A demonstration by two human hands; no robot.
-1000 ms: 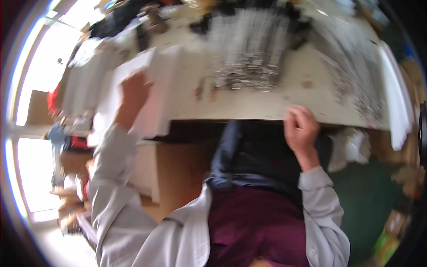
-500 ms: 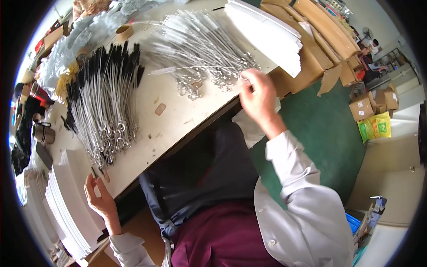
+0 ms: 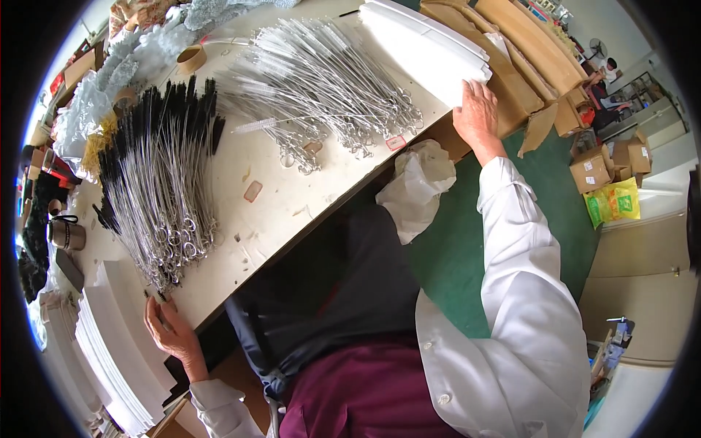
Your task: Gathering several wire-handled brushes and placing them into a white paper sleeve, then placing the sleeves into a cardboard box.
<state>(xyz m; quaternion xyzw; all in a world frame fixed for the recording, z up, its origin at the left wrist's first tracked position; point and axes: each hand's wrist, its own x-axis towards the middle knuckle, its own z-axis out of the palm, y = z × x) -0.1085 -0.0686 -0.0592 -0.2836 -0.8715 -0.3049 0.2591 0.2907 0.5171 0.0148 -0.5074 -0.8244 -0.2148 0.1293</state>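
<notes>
My right hand [image 3: 478, 115] lies at the near end of a stack of white sheets [image 3: 420, 51] on the far right of the table, fingertips stretched out against it and nothing visible in its grasp. At the table's near left corner, my left hand [image 3: 174, 337] has its thumb and fingers apart. Small dark bits show by its fingertips; I cannot tell whether it touches them. Just beyond it lies a heap of black-bristled brushes [image 3: 164, 171] with wire stems and looped ends. A second heap, of pale-bristled wire brushes [image 3: 321, 80], is spread between that heap and the white sheets.
Tall white sheets [image 3: 109, 343] are stacked left of my left hand. A tape roll [image 3: 191, 58] and grey plastic wrap [image 3: 146, 58] lie at the back. Brown cartons [image 3: 533, 44] stand at the right. A whitish plastic bag [image 3: 420, 182] hangs below the table edge.
My right hand has moved right, from the looped ends of the pale brushes to the white sheets. A small red-edged label now shows beside those loops. My left hand has shifted slightly.
</notes>
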